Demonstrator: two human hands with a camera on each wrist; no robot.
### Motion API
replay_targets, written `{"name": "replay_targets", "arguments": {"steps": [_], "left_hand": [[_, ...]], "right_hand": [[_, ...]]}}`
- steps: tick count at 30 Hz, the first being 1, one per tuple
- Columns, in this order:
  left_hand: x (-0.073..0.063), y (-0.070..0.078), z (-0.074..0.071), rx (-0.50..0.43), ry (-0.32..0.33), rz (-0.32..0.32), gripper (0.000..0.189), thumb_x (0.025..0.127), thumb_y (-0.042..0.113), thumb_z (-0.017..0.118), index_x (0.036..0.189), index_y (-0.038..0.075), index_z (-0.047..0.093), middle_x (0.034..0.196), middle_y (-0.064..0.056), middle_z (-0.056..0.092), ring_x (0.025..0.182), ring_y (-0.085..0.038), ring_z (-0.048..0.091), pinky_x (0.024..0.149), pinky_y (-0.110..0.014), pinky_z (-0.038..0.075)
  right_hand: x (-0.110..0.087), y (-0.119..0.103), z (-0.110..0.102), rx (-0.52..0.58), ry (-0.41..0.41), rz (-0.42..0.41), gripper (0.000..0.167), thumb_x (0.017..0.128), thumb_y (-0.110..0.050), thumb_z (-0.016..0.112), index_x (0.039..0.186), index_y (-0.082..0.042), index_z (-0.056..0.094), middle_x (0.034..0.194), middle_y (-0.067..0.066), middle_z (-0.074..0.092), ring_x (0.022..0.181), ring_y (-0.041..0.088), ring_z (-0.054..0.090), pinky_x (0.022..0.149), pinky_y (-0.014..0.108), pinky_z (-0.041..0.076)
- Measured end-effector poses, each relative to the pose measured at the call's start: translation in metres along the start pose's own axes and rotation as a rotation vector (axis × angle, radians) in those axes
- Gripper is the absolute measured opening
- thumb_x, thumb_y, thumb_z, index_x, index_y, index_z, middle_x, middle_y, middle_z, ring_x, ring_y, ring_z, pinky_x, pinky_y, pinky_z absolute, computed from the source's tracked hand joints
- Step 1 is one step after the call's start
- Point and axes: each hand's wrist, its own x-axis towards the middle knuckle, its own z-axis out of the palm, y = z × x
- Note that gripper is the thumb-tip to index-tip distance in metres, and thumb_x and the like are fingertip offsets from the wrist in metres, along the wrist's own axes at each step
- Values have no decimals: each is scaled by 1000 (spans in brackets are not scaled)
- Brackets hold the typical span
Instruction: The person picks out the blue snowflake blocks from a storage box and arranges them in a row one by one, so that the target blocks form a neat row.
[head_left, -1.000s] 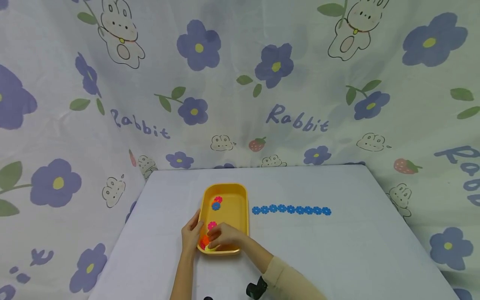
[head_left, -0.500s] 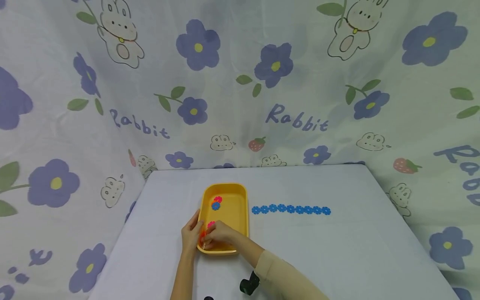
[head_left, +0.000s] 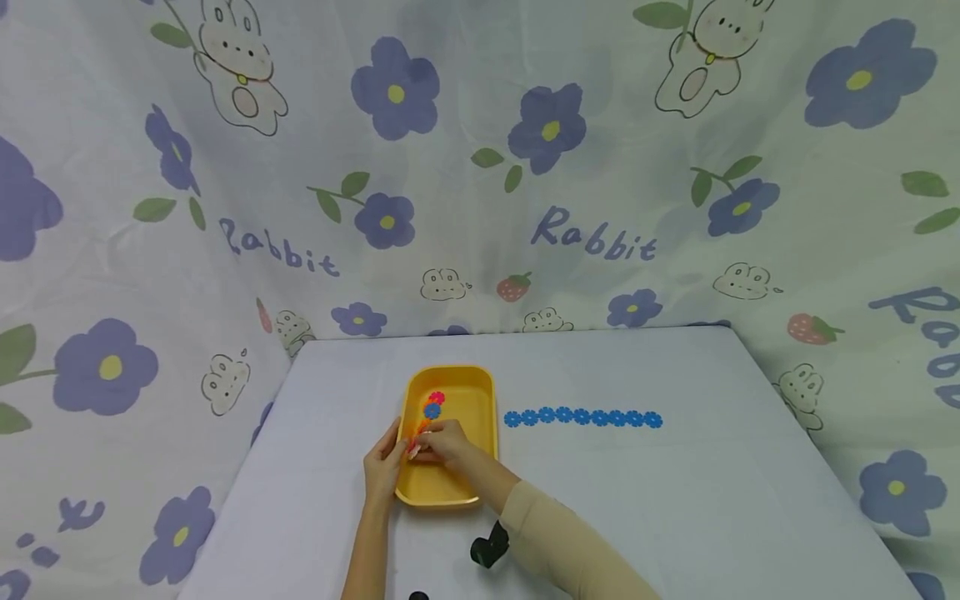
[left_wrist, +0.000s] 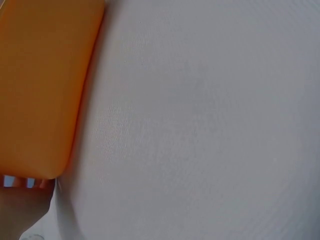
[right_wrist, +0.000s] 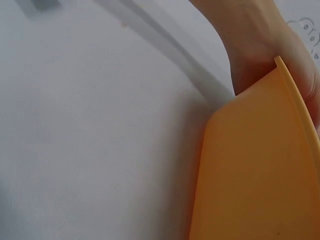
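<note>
My left hand [head_left: 382,467] holds the left side of a yellow plastic tray [head_left: 472,400], thumb at the rim. Reaching into the tray, my right hand [head_left: 448,443] has its fingers curled around small flower-shaped plastic discs [head_left: 412,448]; pink and whitish edges show at the fingertips, the rest hidden. Just beyond the fingers lie a blue disc [head_left: 432,411] and a pink disc [head_left: 437,398], with some orange below them. Seen from outside, the tray wall [left_wrist: 45,90] fills the left of the left wrist view. The right wrist view shows the tray's outer wall [right_wrist: 255,165] and a forearm behind it.
Right of the tray, a row of several blue flower-shaped discs [head_left: 582,418] lies on the white table [head_left: 675,500]. A black wrist camera [head_left: 490,546] hangs by the right forearm. Behind the table hangs a floral cloth [head_left: 465,167].
My right hand has moved from the tray's near left corner up toward its middle left. The orange and yellow discs have left that corner. My left hand stays on the tray.
</note>
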Motion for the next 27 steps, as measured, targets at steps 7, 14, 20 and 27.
{"name": "replay_targets", "arguments": {"steps": [7, 14, 20, 27], "left_hand": [[0, -1, 1, 10, 4, 11, 45, 93, 3, 53, 138, 0, 45, 144, -13, 40, 135, -26, 33, 91, -8, 41], [0, -1, 2, 6, 12, -9, 46, 93, 5, 55, 138, 1, 45, 143, -12, 41, 135, -24, 33, 92, -10, 40], [0, -1, 3, 1, 27, -5, 46, 93, 5, 55, 137, 0, 45, 142, -14, 42, 134, -24, 35, 91, -9, 42], [-2, 2, 4, 6, 34, -15, 46, 93, 6, 56, 138, 1, 45, 143, -14, 42, 134, -24, 35, 91, -9, 41]], "right_hand": [[10, -3, -10, 22, 77, -17, 37, 80, 13, 57, 117, 14, 55, 92, 22, 65, 74, 28, 69, 65, 37, 58], [21, -4, -22, 52, 136, -24, 42, 81, 11, 58, 123, 9, 56, 103, 22, 63, 72, 18, 66, 67, 32, 58], [19, -10, -25, 83, 158, -27, 39, 85, 11, 53, 124, 11, 54, 108, 25, 58, 78, 21, 65, 73, 31, 57], [17, -13, -29, 116, 165, -51, 36, 90, 8, 49, 126, 14, 49, 108, 27, 57, 78, 24, 65, 74, 33, 57]]}}
